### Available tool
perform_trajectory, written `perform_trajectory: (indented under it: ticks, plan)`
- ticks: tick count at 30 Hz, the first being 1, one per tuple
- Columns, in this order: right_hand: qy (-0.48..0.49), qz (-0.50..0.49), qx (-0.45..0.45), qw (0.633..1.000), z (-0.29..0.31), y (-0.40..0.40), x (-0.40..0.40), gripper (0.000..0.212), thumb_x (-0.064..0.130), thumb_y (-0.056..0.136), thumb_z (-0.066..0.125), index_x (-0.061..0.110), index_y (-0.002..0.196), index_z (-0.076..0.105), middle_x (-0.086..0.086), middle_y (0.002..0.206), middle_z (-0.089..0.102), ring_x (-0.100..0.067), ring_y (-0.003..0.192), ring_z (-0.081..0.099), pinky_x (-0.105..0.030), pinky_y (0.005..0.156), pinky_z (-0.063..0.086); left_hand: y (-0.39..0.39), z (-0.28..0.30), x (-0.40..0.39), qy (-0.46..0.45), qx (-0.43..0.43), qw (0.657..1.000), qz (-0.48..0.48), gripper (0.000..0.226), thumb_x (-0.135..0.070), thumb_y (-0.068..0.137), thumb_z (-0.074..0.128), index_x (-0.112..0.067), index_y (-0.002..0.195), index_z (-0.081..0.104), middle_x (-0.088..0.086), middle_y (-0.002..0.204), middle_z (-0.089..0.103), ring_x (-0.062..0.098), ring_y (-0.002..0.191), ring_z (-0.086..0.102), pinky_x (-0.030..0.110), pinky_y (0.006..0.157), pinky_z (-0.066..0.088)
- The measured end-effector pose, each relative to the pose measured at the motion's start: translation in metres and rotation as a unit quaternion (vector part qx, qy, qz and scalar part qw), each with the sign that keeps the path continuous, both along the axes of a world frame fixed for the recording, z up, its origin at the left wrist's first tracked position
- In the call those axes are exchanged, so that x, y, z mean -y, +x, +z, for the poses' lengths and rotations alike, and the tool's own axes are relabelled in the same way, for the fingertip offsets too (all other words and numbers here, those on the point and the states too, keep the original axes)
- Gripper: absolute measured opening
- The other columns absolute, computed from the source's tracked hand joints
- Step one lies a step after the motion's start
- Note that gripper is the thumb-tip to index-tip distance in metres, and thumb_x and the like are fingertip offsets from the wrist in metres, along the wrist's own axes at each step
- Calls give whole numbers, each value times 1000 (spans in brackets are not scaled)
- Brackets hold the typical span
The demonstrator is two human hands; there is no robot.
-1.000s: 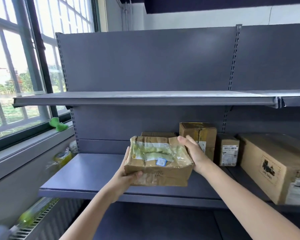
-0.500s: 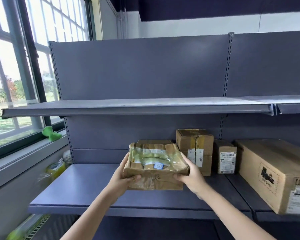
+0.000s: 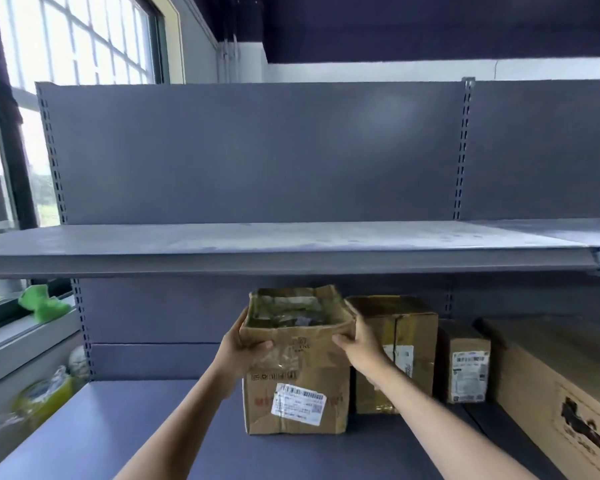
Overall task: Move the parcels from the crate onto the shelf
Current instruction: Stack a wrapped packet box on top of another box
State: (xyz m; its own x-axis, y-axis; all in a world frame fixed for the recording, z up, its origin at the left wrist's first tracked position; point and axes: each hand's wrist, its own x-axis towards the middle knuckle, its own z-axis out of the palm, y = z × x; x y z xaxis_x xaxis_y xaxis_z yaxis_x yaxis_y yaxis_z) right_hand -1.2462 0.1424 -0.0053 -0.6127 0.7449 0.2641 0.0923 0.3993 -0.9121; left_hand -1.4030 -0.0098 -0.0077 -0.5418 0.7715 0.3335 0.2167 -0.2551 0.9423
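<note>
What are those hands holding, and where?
A taped cardboard parcel, gripped at its two ends: left hand on the left end, right hand on the right.

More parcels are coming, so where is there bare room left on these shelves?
The upper shelf shows bare along its whole visible length. The lower shelf is free from its left upright to the held parcel. Right of that it is crowded: the taped box, the small box and the large carton stand close together.

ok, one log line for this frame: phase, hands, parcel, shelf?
phase: placing | left hand, right hand: gripping taped parcel | parcel: atop labelled box | lower shelf: four boxes
</note>
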Motion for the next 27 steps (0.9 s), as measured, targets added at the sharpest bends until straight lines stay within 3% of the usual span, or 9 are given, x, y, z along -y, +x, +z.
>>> perform_trajectory:
  ticks: [3,6,10,12,15,18,23,27]
  plan:
    - [-2,-4,3,1000,-6,-12,-9,70,0,87,58,20,145,25,-5,142,43,-20,132,39,-29,105,32,-11,-5,-9,-5,-11,1000,2,59,18,78,61,-24,118,48,12,96,64,24,84,63,32,70,58]
    - [0,-11,11,1000,-12,-22,-15,70,0,86,59,17,145,25,-7,142,44,-20,131,40,-28,105,31,-18,-8,-16,-19,-15,1000,20,60,18,77,61,-17,124,46,8,94,66,16,77,67,30,68,58]
    - [3,-28,11,1000,-18,-36,-24,69,1,87,58,19,145,25,-6,143,42,-21,132,39,-29,105,31,-24,-8,-21,-35,-37,998,41,69,-4,66,66,-7,131,46,22,108,66,38,97,65,56,86,52]
    - [9,-40,9,999,-21,-41,-27,68,3,88,57,19,145,24,-6,142,43,-21,132,39,-28,103,31,-28,-7,-26,-38,-40,997,52,71,-8,62,64,-6,131,47,25,112,64,44,104,61,62,89,48]
    - [1,-76,11,997,-25,-47,-30,61,10,91,55,15,144,24,-8,141,44,-25,130,42,-32,103,34,-33,-8,-36,-42,-35,997,62,70,-9,60,65,-9,129,49,24,112,65,43,103,62,62,88,48]
    - [-13,-105,17,994,-30,-50,-31,46,14,93,53,9,135,36,-12,134,50,-26,122,48,-30,95,39,-36,-11,-43,-44,-20,996,72,67,-8,59,67,-16,124,53,19,106,67,41,102,63,61,88,49]
    - [-19,-117,17,993,-36,-49,-31,38,14,94,51,8,130,40,-11,127,53,-25,116,51,-26,86,36,-42,-16,-48,-53,-31,995,73,58,13,76,63,-28,117,53,16,103,67,41,101,63,60,88,49]
    - [-20,-118,32,992,-34,-49,-30,36,16,94,51,7,127,41,-11,126,54,-27,115,52,-28,85,38,-42,-17,-48,-59,-28,995,79,54,12,78,62,-17,122,52,14,102,67,39,100,64,59,88,50]
